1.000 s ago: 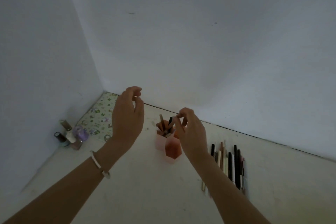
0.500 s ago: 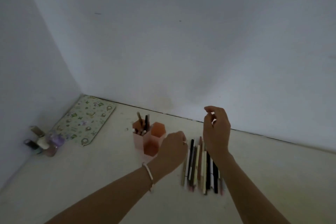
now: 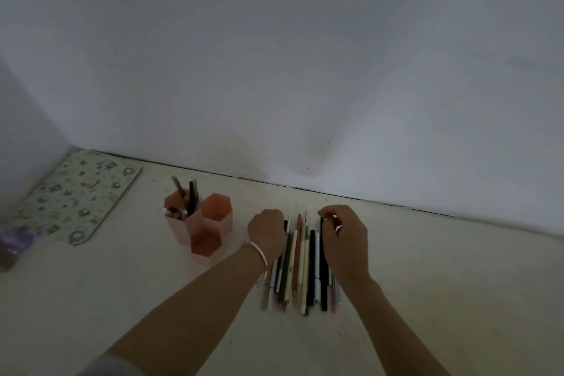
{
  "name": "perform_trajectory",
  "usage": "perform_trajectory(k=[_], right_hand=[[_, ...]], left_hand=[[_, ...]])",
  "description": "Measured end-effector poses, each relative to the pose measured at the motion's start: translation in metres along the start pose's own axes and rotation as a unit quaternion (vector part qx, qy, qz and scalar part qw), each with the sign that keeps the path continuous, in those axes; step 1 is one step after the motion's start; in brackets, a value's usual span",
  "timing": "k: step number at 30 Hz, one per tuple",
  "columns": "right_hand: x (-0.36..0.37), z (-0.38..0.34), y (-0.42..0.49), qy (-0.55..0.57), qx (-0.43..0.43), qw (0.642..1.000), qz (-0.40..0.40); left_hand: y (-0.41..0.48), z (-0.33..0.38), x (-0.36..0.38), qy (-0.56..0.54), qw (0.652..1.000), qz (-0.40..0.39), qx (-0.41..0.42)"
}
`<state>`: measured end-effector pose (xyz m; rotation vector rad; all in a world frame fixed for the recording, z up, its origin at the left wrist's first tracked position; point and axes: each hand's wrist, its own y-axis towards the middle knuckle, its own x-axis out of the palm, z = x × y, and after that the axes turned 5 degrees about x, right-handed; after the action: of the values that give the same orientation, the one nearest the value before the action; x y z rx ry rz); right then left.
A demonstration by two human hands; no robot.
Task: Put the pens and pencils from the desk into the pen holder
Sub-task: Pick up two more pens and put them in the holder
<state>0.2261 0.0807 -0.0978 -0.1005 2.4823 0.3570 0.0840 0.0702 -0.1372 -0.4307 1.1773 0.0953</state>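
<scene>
The loose pens and pencils (image 3: 300, 265) lie side by side in a tight row on the desk (image 3: 442, 299), their lengths running away from you towards the wall (image 3: 305, 70), right in front of you and between your two wrists. The pen holder (image 3: 200, 227), a cluster of pinkish-orange hexagonal cups, stands upright just to the left of the row, apart from it; a few pens and pencils already lean in its rear-left cup. Your left hand (image 3: 266, 233) sits over the far left end of the row with its back to the camera and its fingers curled under, so you cannot tell whether it pinches anything. Your right hand (image 3: 346, 239) hovers over the right side of the row, fingers curled, thumb and forefinger drawn close together by the far tip of a black pen (image 3: 323, 281); whether they actually grip it cannot be told. A pale bracelet (image 3: 257, 255) circles your left wrist. Further left, a patterned mat (image 3: 76, 195) lies flat in the corner against the wall, and a blurred purple bottle (image 3: 15, 238) sits at the left edge of the view.
</scene>
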Motion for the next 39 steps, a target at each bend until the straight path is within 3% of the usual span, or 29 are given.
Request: perform_trajectory(k=[3,6,9,11,13,18,23,27,30,32,35,39], right_hand=[[0.008,-0.006,-0.003,0.005,0.009,1.0,-0.013],[0.014,-0.014,-0.005,-0.005,0.049,0.998,-0.031],[0.028,-0.024,-0.009,-0.098,0.092,0.981,-0.141],[0.044,-0.03,-0.019,-0.187,0.095,0.949,-0.236],[0.061,-0.035,-0.032,-0.253,0.095,0.923,-0.274],[0.092,-0.041,-0.046,-0.385,0.052,0.884,-0.261],[0.107,-0.046,-0.047,-0.401,0.083,0.878,-0.249],[0.095,-0.064,-0.029,-0.263,0.141,0.93,-0.215],[0.069,-0.101,0.006,-0.117,0.152,0.972,-0.136],[0.051,-0.134,0.02,0.042,0.124,0.99,-0.057],[0.036,-0.176,0.019,0.233,0.059,0.97,0.041],[0.041,-0.195,0.004,0.3,0.001,0.952,0.068]], left_hand=[[-0.006,0.006,-0.013,0.008,0.999,0.008,0.03],[-0.014,0.012,-0.062,-0.079,0.99,0.094,0.07],[-0.027,0.004,-0.128,-0.205,0.952,0.197,0.114],[-0.042,-0.008,-0.169,-0.264,0.921,0.256,0.129],[-0.057,-0.025,-0.199,-0.293,0.896,0.309,0.124],[-0.086,-0.075,-0.224,-0.335,0.859,0.377,0.086],[-0.101,-0.11,-0.227,-0.347,0.846,0.401,0.056],[-0.107,-0.126,-0.227,-0.367,0.822,0.43,0.07],[-0.108,-0.139,-0.223,-0.375,0.792,0.476,0.081],[-0.105,-0.143,-0.216,-0.384,0.77,0.504,0.079],[-0.094,-0.148,-0.197,-0.396,0.755,0.518,0.07],[-0.08,-0.157,-0.165,-0.389,0.775,0.496,0.051]])
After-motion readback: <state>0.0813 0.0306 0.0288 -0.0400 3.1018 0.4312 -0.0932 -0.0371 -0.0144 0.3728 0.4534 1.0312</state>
